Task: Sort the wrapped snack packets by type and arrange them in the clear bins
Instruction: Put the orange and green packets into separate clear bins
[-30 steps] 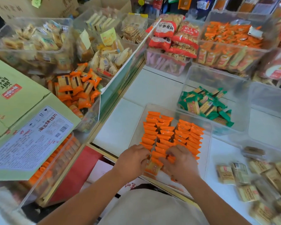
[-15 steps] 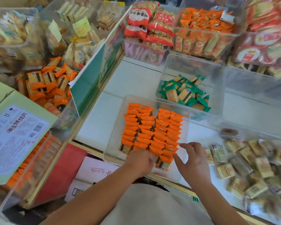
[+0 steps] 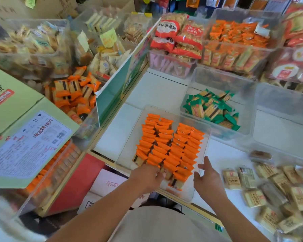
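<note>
A clear bin on the white counter holds orange wrapped packets laid in three overlapping rows. My left hand reaches into the bin's near end, its fingers on the nearest orange packets; whether it grips one is hidden. My right hand hovers at the bin's near right wall with fingers spread and holds nothing. Behind, a second clear bin holds green wrapped packets. Tan wrapped packets lie loose at the right.
An empty clear bin stands at the right. Full snack bins line the back. A green board divides off the left shelf with more orange packets. A green carton sits at the left.
My right hand has come off the orange packets and moved right to the bin's wall, fingers spread. My left hand stays at the near packets. The camera swung a little.
</note>
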`<state>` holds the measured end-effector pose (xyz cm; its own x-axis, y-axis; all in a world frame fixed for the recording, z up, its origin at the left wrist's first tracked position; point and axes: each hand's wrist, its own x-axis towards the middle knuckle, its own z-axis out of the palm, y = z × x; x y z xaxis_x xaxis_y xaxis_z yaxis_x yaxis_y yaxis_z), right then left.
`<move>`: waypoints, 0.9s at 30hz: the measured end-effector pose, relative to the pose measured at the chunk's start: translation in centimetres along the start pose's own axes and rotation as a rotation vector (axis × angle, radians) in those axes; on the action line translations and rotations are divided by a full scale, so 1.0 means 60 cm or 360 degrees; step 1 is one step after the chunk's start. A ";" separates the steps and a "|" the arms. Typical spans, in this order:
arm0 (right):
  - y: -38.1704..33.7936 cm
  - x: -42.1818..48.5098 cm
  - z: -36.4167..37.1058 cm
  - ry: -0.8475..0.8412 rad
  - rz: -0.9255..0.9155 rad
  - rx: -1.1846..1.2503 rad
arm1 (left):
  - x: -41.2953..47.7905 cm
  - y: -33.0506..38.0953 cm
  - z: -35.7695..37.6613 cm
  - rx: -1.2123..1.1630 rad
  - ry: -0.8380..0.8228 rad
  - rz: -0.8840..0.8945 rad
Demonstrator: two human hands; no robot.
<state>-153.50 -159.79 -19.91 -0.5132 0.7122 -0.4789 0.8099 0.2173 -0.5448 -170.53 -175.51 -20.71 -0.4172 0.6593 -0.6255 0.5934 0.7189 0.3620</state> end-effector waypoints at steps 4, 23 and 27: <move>-0.045 -0.005 0.036 -0.0150 -0.0091 0.0148 | -0.006 -0.032 -0.023 -0.0158 0.0081 -0.0065; -0.279 0.099 0.107 -0.0223 0.0165 0.0861 | 0.042 -0.106 -0.122 -0.0229 0.0482 0.0016; -0.291 0.134 0.084 -0.0191 0.0207 0.0913 | 0.076 -0.101 -0.138 -0.0228 0.0581 0.0081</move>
<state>-173.21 -161.18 -17.71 -0.4759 0.6211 -0.6227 0.6028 -0.2852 -0.7452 -181.75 -175.05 -20.00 -0.6224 0.7114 -0.3263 0.5283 0.6895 0.4955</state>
